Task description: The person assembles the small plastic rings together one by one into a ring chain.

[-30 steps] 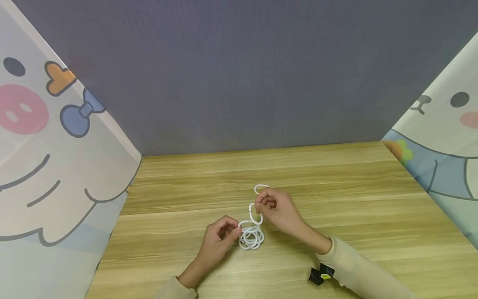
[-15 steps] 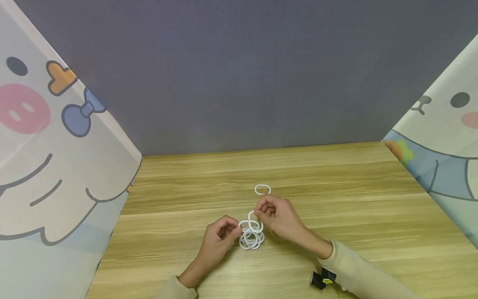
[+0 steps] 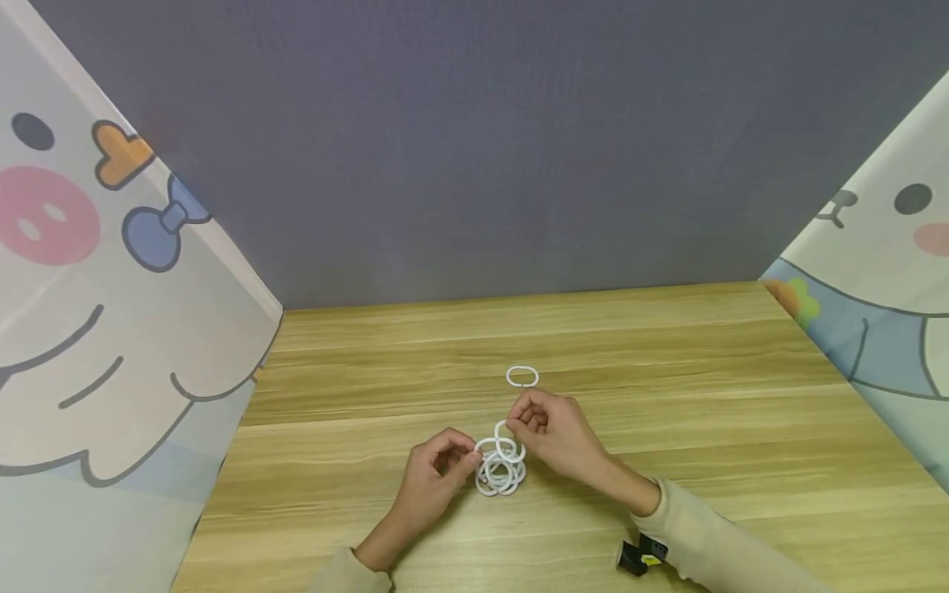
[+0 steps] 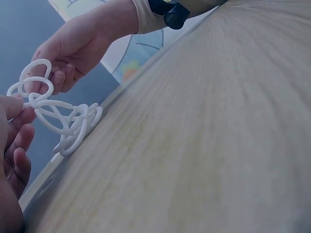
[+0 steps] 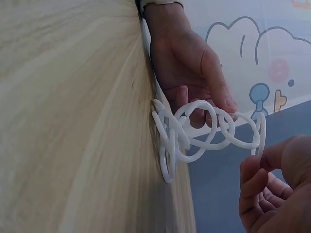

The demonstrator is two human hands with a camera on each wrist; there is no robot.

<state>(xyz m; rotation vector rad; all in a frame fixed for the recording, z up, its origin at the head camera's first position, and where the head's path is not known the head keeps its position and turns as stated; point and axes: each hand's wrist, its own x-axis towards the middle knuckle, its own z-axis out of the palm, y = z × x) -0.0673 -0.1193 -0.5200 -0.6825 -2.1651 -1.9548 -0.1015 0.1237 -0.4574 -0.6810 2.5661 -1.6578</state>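
In the head view, several white plastic chain links (image 3: 486, 492) lie in a small heap, joined to one another. At the heap's upper left, my left hand (image 3: 436, 473) pinches one link (image 5: 243, 144) between thumb and forefinger. My right hand (image 3: 554, 430) pinches another white link (image 3: 497, 430) by its upper end and holds it raised. This link passes through the one in my left hand, as the right wrist view shows. Fingertips cover part of both links. One separate oval link (image 3: 522, 367) lies just beyond my right hand, with a small gap in its near side.
The wood-grain table (image 3: 356, 387) reaches back to a grey panel (image 3: 504, 165). Side panels with cartoon prints (image 3: 215, 329) flank it. A black wrist device (image 3: 642, 553) sits by my right sleeve.
My right hand has come down and nearer with its link, which now overlaps the link in my left hand. The separate link behind is more fully visible. My left hand stays in place.
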